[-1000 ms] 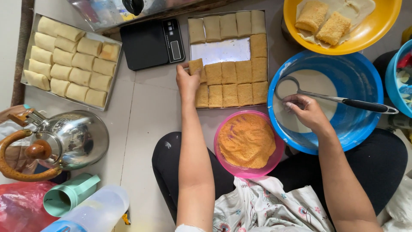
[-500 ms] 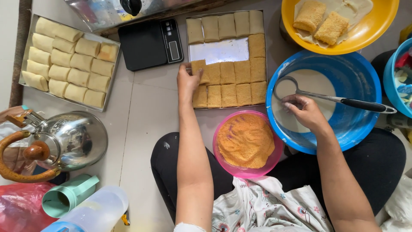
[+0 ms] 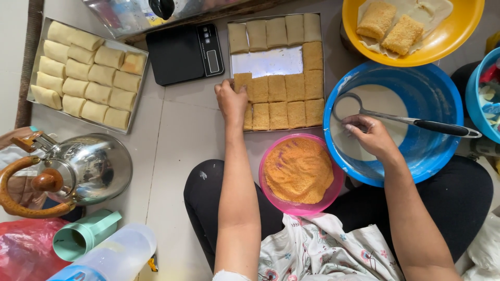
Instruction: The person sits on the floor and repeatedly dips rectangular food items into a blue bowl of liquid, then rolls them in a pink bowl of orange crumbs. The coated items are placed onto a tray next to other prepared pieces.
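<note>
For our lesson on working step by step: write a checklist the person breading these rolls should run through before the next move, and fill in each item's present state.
1. Left hand is on a breaded roll at the steel tray's front left: ok.
2. Tray has room for more: ok, a bare patch shows in its middle.
3. Right hand is in the blue basin of pale batter: ok.
4. Slotted ladle is within reach: ok, it rests across the basin beside that hand.
5. Pink bowl holds crumbs: ok, well filled.
6. Uncoated rolls remain on the far-left tray: ok.
</note>
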